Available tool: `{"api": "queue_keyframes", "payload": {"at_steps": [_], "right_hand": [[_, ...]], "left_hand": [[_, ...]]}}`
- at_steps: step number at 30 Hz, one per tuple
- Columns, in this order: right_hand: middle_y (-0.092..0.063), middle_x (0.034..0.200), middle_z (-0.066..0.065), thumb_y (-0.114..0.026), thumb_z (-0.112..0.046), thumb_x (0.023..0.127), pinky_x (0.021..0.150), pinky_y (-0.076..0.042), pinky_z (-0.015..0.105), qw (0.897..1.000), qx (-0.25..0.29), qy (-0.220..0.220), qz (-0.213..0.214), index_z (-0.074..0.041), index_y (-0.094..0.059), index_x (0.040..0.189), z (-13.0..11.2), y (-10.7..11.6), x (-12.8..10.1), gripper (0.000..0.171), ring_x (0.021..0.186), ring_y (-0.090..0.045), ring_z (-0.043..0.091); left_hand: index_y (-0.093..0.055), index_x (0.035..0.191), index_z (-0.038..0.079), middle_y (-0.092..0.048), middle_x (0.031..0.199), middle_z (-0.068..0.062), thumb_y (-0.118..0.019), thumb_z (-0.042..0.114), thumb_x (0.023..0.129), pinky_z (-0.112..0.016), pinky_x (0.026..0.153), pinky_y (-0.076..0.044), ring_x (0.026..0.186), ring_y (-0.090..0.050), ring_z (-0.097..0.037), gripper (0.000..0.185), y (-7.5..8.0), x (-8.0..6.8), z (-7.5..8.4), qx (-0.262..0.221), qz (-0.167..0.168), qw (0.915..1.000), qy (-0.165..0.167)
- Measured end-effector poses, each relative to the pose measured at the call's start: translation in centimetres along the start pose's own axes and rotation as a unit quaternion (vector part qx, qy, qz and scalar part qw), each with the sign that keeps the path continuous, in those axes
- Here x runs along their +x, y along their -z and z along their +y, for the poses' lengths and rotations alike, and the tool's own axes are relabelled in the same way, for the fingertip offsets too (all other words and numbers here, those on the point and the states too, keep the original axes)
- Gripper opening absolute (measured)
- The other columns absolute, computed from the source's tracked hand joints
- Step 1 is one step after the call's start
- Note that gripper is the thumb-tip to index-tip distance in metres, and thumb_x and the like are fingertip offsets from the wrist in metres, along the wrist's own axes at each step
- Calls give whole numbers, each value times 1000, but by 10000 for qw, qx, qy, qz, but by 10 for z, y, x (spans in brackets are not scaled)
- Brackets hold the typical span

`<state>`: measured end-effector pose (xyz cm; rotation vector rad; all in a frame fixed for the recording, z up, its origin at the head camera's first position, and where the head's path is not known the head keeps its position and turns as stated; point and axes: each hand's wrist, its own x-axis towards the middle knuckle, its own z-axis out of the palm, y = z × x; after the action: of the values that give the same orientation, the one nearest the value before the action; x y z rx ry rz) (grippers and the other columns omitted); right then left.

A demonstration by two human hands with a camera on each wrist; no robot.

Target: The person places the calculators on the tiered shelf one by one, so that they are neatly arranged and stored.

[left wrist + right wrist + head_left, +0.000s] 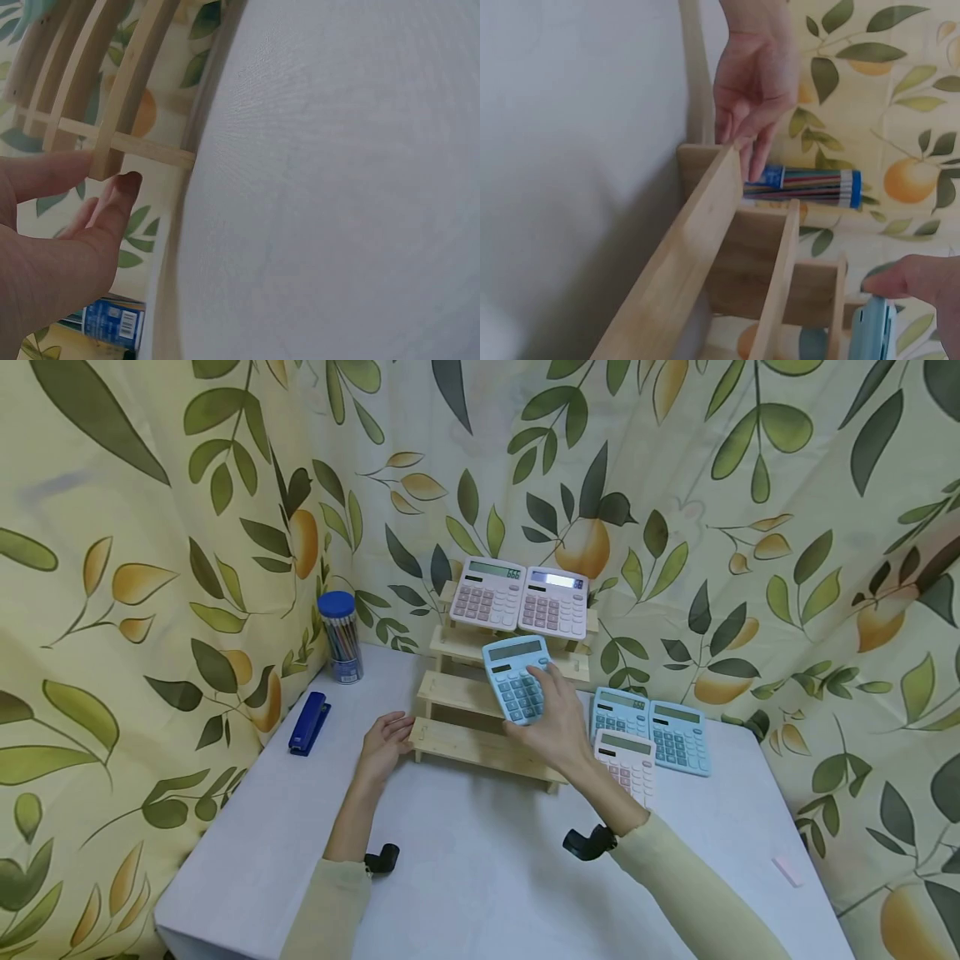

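My right hand (pixel 558 718) grips a light blue calculator (pixel 516 681) by its right side and lower edge. The calculator is tilted, keys up, over the middle steps of a pale wooden stepped rack (pixel 480 746). In the right wrist view its blue edge (pixel 871 330) shows under my thumb beside the upper steps. At the left end of the lowest step, my left hand (pixel 381 747) pinches the board's corner; the left wrist view shows the thumb (pixel 56 174) on one face and fingers past the other. Two pink calculators (pixel 487 593) lean side by side on the top step.
Right of the rack, two blue calculators (pixel 678 739) and a pink calculator (pixel 625 762) lie on the white table. A blue stapler (pixel 309 723) and a blue-lidded jar of pencils (pixel 342 639) are at the left. A small pink block (pixel 787 871) lies near the right edge.
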<state>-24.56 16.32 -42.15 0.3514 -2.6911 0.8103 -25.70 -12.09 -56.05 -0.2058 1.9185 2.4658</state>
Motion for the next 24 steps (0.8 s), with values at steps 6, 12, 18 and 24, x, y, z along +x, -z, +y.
{"api": "queue_keyframes", "payload": {"at_steps": [6,12,18,24], "right_hand": [[-31,165,25,-91,-32,69,115,-37,68,10000,-32,4,-19,-12,-46,154,-7,-4,7,98,145,-39,47],[-31,165,26,-92,-31,69,117,-34,70,9999,95,-35,-129,-12,-46,154,-14,-8,14,99,146,-37,47],[-33,164,26,-92,-32,71,117,-34,69,9998,66,-95,-186,-12,-45,155,-19,-14,23,99,145,-39,46],[-33,164,26,-92,-32,72,117,-33,68,9998,116,-139,-102,-11,-47,153,-23,-22,31,95,144,-39,46]], "left_hand": [[-38,151,-10,-50,149,-30,-52,-28,86,-37,113,-50,142,-49,-40,68,-1,1,-1,-87,3,10000,-22],[-39,150,-10,-50,149,-31,-52,-27,87,-38,113,-50,142,-49,-41,67,0,1,-2,-59,-5,10000,-26],[-39,150,-10,-51,149,-30,-52,-27,87,-41,114,-48,142,-49,-40,67,0,0,-2,-80,-10,10000,-58],[-39,150,-10,-51,149,-30,-53,-26,87,-43,115,-47,142,-48,-41,66,0,-1,-2,27,-11,10000,-86]]}}
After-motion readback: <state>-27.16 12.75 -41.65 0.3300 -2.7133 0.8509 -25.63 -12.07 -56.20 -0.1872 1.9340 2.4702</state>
